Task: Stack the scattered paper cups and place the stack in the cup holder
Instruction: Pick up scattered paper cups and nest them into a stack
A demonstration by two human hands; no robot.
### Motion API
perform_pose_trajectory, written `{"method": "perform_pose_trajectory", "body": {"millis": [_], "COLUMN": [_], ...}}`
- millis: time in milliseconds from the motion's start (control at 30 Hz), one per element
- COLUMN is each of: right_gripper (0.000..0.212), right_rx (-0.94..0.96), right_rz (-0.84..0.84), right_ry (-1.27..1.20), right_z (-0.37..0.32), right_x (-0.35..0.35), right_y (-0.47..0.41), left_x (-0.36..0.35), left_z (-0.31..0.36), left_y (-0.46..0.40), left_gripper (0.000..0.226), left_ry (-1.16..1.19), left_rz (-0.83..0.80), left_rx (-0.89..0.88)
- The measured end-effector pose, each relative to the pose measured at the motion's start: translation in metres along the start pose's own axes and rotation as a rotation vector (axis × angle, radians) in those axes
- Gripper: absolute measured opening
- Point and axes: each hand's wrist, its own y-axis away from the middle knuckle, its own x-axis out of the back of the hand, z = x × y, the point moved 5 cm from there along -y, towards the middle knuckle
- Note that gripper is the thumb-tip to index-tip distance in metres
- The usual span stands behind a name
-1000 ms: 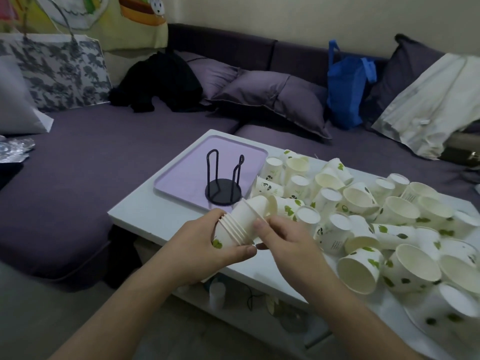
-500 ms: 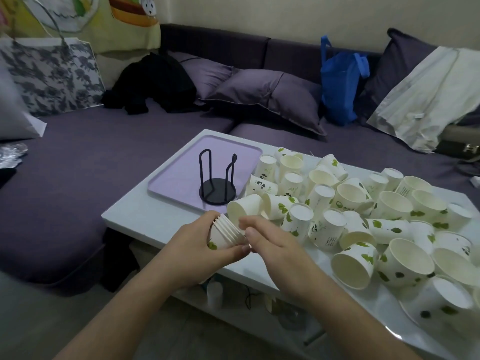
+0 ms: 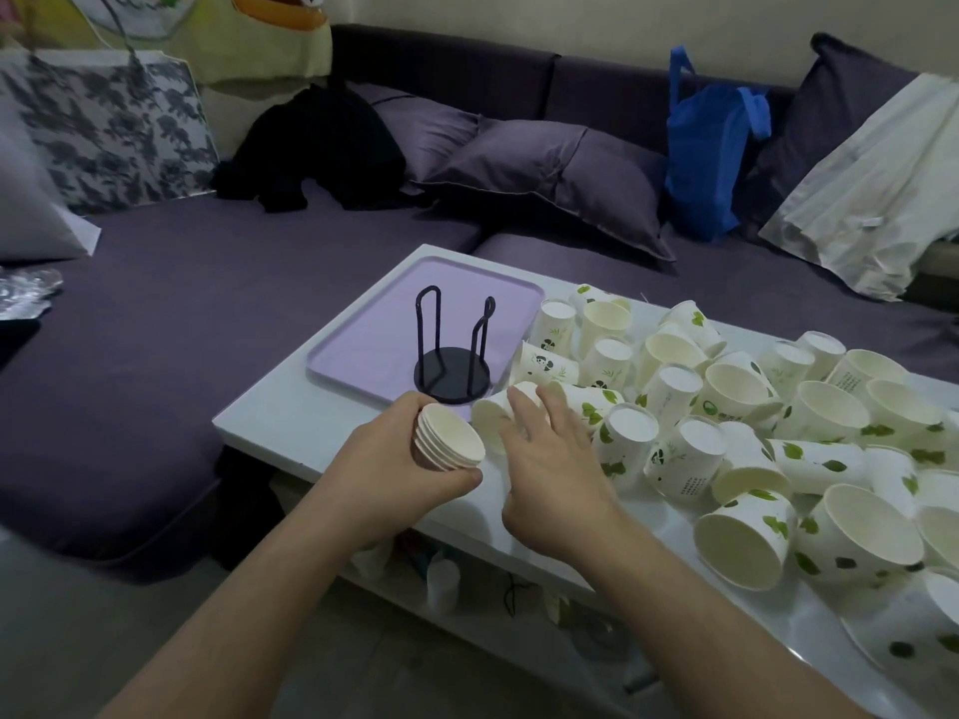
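My left hand (image 3: pixel 394 459) grips a short stack of nested white paper cups (image 3: pixel 450 437), its open end tilted up and to the right. My right hand (image 3: pixel 550 448) rests with spread fingers over a cup lying on its side (image 3: pixel 490 409) just right of the stack; I cannot tell whether it grips that cup. Many more white cups with green leaf prints (image 3: pixel 726 407) lie scattered across the right half of the white table (image 3: pixel 290 417). The black wire cup holder (image 3: pixel 452 355) stands empty on the lilac tray (image 3: pixel 363 339), just beyond my hands.
A purple sofa (image 3: pixel 207 313) wraps around the table's far and left sides, with cushions, a blue bag (image 3: pixel 706 147) and a white cloth (image 3: pixel 872 199) on it. A shelf under the table holds small items. The table's near edge runs below my wrists.
The last cup has been pushed fully into the stack. My right hand has left the stack and moved right onto a cup lying on the table.
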Motion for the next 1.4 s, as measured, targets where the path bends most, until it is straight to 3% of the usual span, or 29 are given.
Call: {"method": "perform_pose_trajectory", "body": {"millis": [233,533,633,767,967,1067,1233,1400], "right_gripper": [0.081,0.054,0.051,0.063,0.083,0.089,0.074,0.072], "right_rx": [0.099,-0.065,-0.077,-0.029,0.027,0.023,-0.004,-0.024], "right_rz": [0.23,0.55,0.513,0.433,0.278,0.222,0.238,0.121], "right_ry": [-0.151,-0.694,-0.791,-0.823,-0.573,-0.566,-0.552,-0.505], "right_z": [0.009,0.057,0.057,0.052,0.046,0.047,0.054,0.059], "right_x": [0.025,0.067,0.064,0.056,0.04,0.035,0.034,0.028], "right_y": [0.009,0.037,0.041,0.042,0.033,0.031,0.033,0.039], "left_x": [0.006,-0.02,-0.034,-0.052,-0.063,-0.062,-0.059,-0.059], "left_z": [-0.002,0.006,0.01,0.021,0.031,0.027,0.029,0.037], "left_y": [-0.008,-0.008,-0.01,-0.011,-0.016,-0.018,-0.022,-0.022], "left_gripper": [0.066,0.075,0.076,0.07,0.074,0.073,0.071,0.07], "left_ry": [0.021,0.115,0.176,0.214,0.195,0.18,0.184,0.195], "left_rz": [0.074,0.002,-0.007,-0.043,-0.032,-0.012,0.037,0.054], "left_rx": [-0.045,-0.036,-0.027,-0.046,-0.065,-0.08,-0.093,-0.099]}}
